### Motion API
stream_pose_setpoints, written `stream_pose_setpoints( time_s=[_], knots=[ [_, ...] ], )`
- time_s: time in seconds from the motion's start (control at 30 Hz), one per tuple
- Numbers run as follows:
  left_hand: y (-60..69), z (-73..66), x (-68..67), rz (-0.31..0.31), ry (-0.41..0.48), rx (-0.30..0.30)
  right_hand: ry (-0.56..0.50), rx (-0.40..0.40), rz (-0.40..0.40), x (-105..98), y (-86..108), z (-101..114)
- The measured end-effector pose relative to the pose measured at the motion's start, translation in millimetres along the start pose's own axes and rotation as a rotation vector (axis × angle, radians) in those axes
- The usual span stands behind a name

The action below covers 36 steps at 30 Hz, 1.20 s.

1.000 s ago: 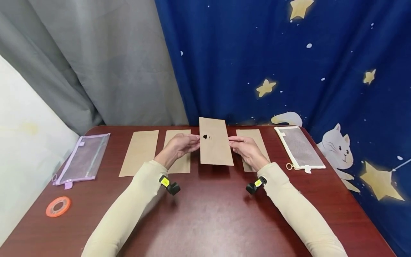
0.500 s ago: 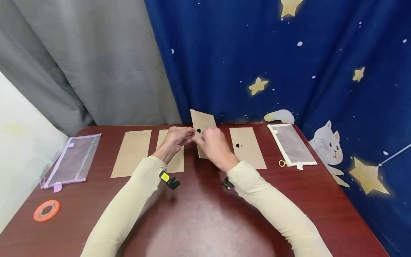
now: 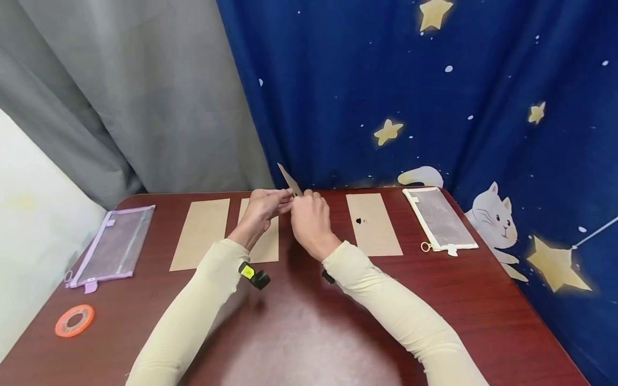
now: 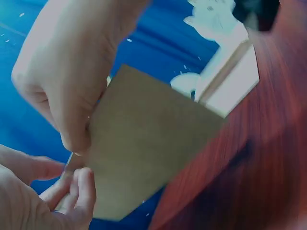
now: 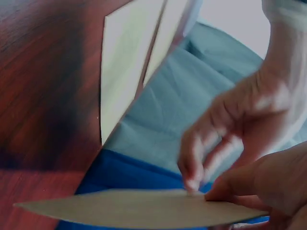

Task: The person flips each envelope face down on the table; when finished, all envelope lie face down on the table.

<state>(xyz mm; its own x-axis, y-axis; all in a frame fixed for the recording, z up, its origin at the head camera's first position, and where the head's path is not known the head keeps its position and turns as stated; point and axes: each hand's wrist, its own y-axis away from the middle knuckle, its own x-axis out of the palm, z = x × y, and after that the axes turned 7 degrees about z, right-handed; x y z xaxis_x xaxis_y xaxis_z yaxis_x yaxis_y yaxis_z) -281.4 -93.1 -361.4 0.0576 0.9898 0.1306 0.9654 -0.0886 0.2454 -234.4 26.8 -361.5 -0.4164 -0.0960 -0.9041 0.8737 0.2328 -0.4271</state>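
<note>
A thin brown kraft-paper rectangle (image 3: 288, 178) is held up above the far part of the table, turned nearly edge-on in the head view. My right hand (image 3: 314, 222) grips its near side, thumb along the edge. Beside it, my left hand (image 3: 264, 210) has its fingertips at the same edge, pinching it. The left wrist view shows the paper's broad plain face (image 4: 153, 139), both hands meeting along one side. Seen from the right wrist, the paper (image 5: 129, 208) bows slightly. Much of the printed face is hidden.
Flat on the table (image 3: 289, 343) lie a brown rectangle (image 3: 374, 225) with a small black hat print, and two plain ones (image 3: 201, 233) (image 3: 265, 238) on the left. A purple mesh zip pouch (image 3: 116, 244), a white one (image 3: 440, 217) and an orange ring-shaped roll (image 3: 74, 320) flank them.
The right hand has left the paper's right side and crossed left to grip near the left hand. The paper has turned from face-on to nearly edge-on, uncovering the printed rectangle on the table.
</note>
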Motion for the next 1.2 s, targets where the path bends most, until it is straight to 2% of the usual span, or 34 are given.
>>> stream_pose_setpoints(
  time_s=[0.1,0.2,0.27,0.37,0.4,0.43,0.47,0.6,0.63,0.67,0.7,0.87,1.03,1.13,1.2],
  knots=[
    [-4.0,10.8,-0.4,0.047,0.087,-0.089,-0.149,0.075,0.001,-4.2,-4.2,-6.2],
    [-10.0,26.3,-1.6,0.168,0.181,-0.203,-0.291,0.129,-0.009,-11.4,-8.0,-9.8],
    [-13.8,35.7,-1.1,0.243,0.252,-0.251,-0.38,0.155,-0.004,-15.8,-10.3,-10.7],
    [-16.1,44.2,0.5,0.275,0.341,-0.265,-0.469,0.182,0.016,-20.0,-12.6,-11.3],
    [-16.0,45.9,0.6,0.278,0.349,-0.253,-0.487,0.191,0.017,-20.8,-13.2,-11.7],
    [-25.6,55.0,-4.2,0.319,0.392,-0.223,-0.493,0.199,0.017,-21.6,-13.6,-12.6],
    [-24.7,54.8,-3.5,0.323,0.385,-0.214,-0.498,0.205,0.015,-21.9,-14.0,-14.2],
    [-22.8,51.5,-1.9,0.321,0.32,-0.203,-0.525,0.223,-0.015,-23.8,-13.9,-23.9],
    [-22.4,49.6,-1.4,0.307,0.301,-0.205,-0.531,0.222,-0.022,-24.0,-13.9,-27.3],
    [-11.9,39.7,3.8,0.251,0.245,-0.226,-0.54,0.222,-0.027,-24.4,-13.7,-30.7],
    [-11.8,38.4,3.3,0.236,0.228,-0.224,-0.549,0.227,-0.033,-24.6,-13.5,-34.2],
    [-6.1,33.5,-5.5,0.183,0.144,-0.163,-0.637,0.241,-0.039,-20.6,-12.7,-50.4],
    [1.9,34.4,-12.6,0.119,0.044,-0.111,-0.76,0.298,-0.053,-5.6,-7.6,-69.0],
    [6.0,36.7,-13.8,0.085,-0.003,-0.098,-0.773,0.362,-0.04,8.5,-4.6,-78.9],
    [7.5,38.6,-13.7,0.069,-0.031,-0.081,-0.781,0.401,0.0,19.1,-2.8,-83.8]
  ],
)
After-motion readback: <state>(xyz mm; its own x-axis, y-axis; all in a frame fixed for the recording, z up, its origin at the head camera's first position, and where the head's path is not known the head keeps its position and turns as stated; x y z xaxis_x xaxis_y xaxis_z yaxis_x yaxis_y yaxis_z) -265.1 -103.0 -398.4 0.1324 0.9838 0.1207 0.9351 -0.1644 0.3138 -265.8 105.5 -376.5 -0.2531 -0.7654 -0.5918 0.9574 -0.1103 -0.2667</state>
